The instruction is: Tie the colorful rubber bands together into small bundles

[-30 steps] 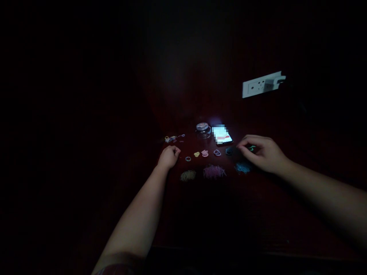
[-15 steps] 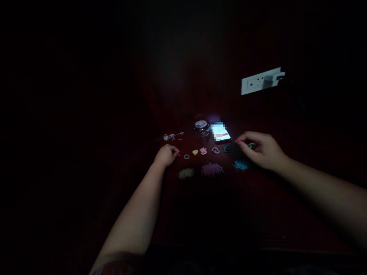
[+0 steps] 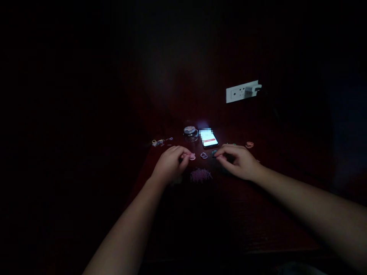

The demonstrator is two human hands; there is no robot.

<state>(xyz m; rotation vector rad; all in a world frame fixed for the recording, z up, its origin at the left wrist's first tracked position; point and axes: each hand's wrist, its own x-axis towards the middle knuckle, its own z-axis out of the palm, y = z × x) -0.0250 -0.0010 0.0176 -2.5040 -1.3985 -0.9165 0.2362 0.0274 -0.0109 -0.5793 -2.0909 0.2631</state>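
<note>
My left hand (image 3: pixel 172 162) is over the dark table, its thumb and fingers drawn together beside a small pile of pink hair ties (image 3: pixel 192 156). Whatever those fingertips hold, if anything, is too small to make out. My right hand (image 3: pixel 238 162) is pinched at a dark teal hair tie pile (image 3: pixel 213 153); whether a band is between the fingers cannot be seen. Between the hands lies a little group of purple hair ties (image 3: pixel 203 155). In front of them spreads a heap of thin purple bands (image 3: pixel 201 175). My hands cover other piles.
Behind the piles stand a clear lidded jar (image 3: pixel 190 133) and a lit phone (image 3: pixel 209 138). Mixed small bands (image 3: pixel 158 143) lie at the far left, orange hair ties (image 3: pixel 249 144) at the right. A wall socket (image 3: pixel 242 91) holds a plug. The room is dark.
The view has shifted, and things sit further left in it. My left hand has moved right to the pink pile. My right hand has come left to the teal pile, uncovering the orange hair ties.
</note>
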